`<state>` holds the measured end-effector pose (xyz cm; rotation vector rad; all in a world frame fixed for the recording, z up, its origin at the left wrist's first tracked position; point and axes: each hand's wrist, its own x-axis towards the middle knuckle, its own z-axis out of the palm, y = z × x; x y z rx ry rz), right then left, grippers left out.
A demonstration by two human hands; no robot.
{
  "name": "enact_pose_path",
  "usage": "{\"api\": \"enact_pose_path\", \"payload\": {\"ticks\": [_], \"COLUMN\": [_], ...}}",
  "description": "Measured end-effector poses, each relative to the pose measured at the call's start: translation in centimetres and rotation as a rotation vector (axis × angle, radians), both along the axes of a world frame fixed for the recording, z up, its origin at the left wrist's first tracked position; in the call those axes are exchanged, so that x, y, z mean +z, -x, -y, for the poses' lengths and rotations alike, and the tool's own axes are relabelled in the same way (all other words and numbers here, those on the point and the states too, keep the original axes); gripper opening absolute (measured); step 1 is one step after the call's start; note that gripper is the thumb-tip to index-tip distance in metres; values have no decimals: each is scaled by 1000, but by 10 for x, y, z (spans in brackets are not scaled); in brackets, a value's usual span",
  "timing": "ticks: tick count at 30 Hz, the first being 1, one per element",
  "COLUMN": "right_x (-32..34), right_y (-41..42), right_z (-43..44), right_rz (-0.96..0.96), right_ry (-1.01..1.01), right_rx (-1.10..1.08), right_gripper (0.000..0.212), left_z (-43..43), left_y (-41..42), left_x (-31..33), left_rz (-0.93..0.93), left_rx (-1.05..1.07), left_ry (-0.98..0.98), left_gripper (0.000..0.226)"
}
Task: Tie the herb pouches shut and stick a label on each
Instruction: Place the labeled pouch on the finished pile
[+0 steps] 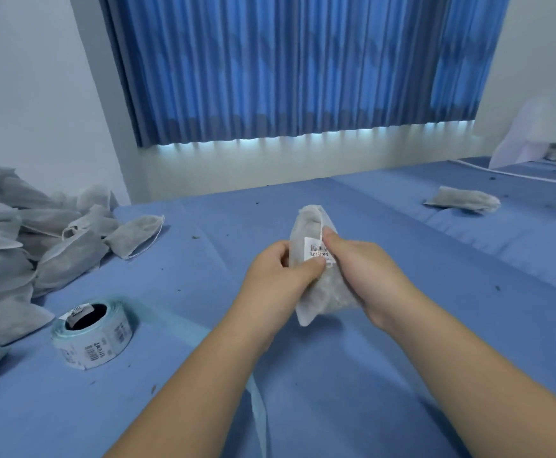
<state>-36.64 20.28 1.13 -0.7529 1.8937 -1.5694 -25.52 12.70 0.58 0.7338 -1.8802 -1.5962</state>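
A grey fabric herb pouch [306,226] stands upright between my hands above the middle of the blue table [352,375]. A white barcode label [314,248] lies on its front. My left hand [279,276] grips the pouch's left side, thumb against the label's lower edge. On the right side, my right hand [359,269] holds the pouch, with its thumb and fingertip pressing on the label. A roll of barcode labels [93,330] lies on the table at the lower left.
A heap of several grey pouches [22,246] covers the table's left side. One pouch [463,200] lies alone at the far right. A strip of pale backing paper [258,411] trails between my forearms. Blue curtains [303,67] hang behind the table.
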Motion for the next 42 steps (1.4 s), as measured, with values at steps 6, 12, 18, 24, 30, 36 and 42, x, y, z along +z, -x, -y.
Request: {"api": "enact_pose_path", "payload": {"ticks": [6,12,18,24,30,36,42], "right_x": [3,-2,2,-20,-19,-5,3], "right_y": [13,59,143,165,112,19,-73], "right_z": [-15,-15,-19,-20,24,88,167], "right_rz": [-36,96,433,385,329,172,-217], "right_ry": [-101,-35,447,244,152,57,-112], "right_rx": [518,91,-357,-546,-280,61,361], "right_gripper": [24,20,17,23,16,16,9], "left_z": [4,9,15,22,27,53,100], "left_y": [7,3,-12,-27,-48,-110,-196], "left_x": [-8,-3,4,10,18,27,18], "left_rz": [-56,-120,-199,-244,-304,-404,-524], "left_rx": [63,119,218,282,320,465,809], "left_ry": [-168,-223,-147,-118,-133,1,-22], "left_gripper": [23,19,20,24,26,28,28]}}
